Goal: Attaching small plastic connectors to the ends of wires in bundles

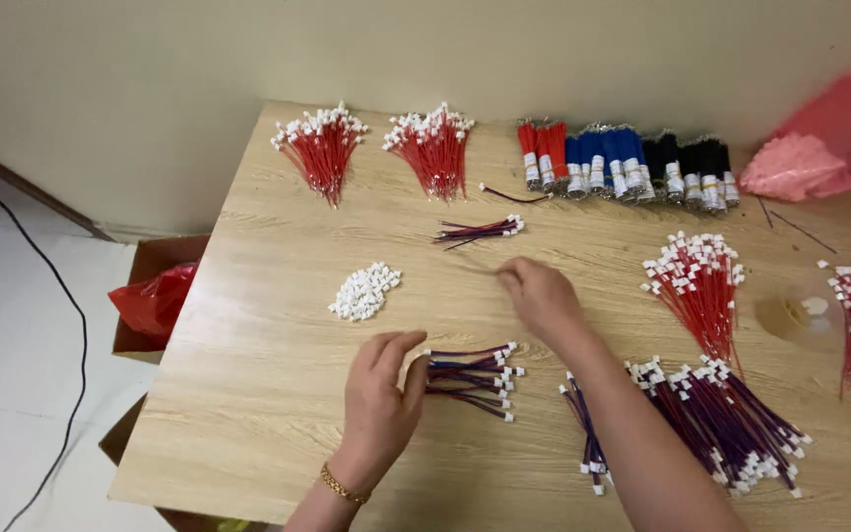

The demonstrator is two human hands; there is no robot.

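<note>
Hands are seen from above over a wooden bench (248, 394): a small bundle of purple wire leads with white plug ends (470, 379) is pinched at its bare end by the curled fingers of the left hand (381, 399), near the front edge. The right hand (541, 296) hovers mid-bench with fingers loosely closed, holding nothing that can be made out, just below a smaller purple lead bundle (482, 231) and right of a pile of white connector housings (364, 292). The leads are judged light, limp and easily splayed, best gripped together close to the plugs.
</note>
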